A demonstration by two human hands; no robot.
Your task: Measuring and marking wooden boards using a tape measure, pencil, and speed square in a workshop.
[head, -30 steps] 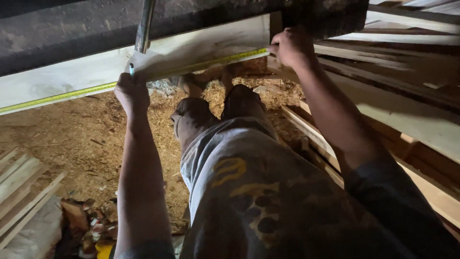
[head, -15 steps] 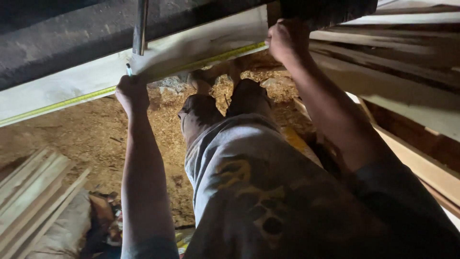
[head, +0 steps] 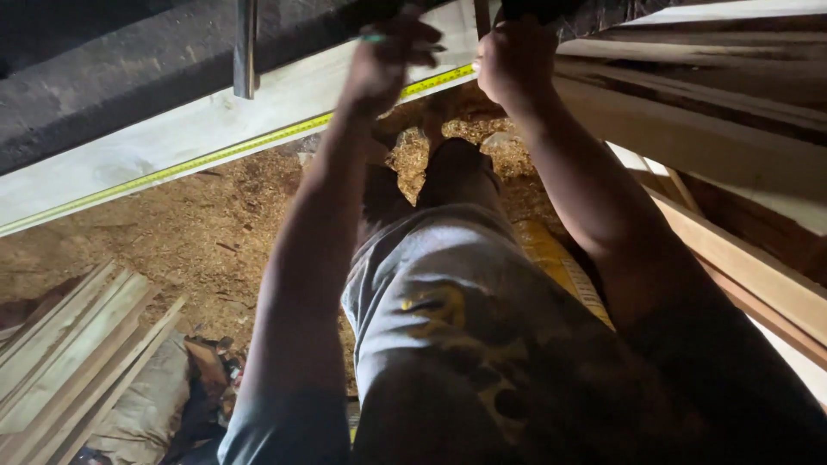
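Overhead, a long pale wooden board (head: 172, 138) is lying across the upper part of the head view, its long axis running from the lower left up toward the upper right, under a dark beam (head: 112, 69). A yellow measuring tape (head: 215, 157) is running along the board's lower edge on that same axis, passing behind the left forearm and reappearing between the two hands. Below, a sawdust-covered floor (head: 172, 232) is showing, with a stack of timber strips (head: 60, 344) lying at the lower left and more planks (head: 732, 258) leaning along the right side. The person's grey shorts (head: 448, 293) are filling the centre of the view. Both arms are reaching upward to the right-hand end of the board. The left hand (head: 388, 56) is resting against the board face with fingers curled, pinching a small greenish object (head: 372, 38), possibly a pencil, at the board's upper edge. The right hand (head: 515, 62) is sitting just beside it, closed in a fist at the board's end; what it is gripping cannot be told. The left hand is nearer to the tape's visible run; the tape is extending away from both hands, down and to the left.
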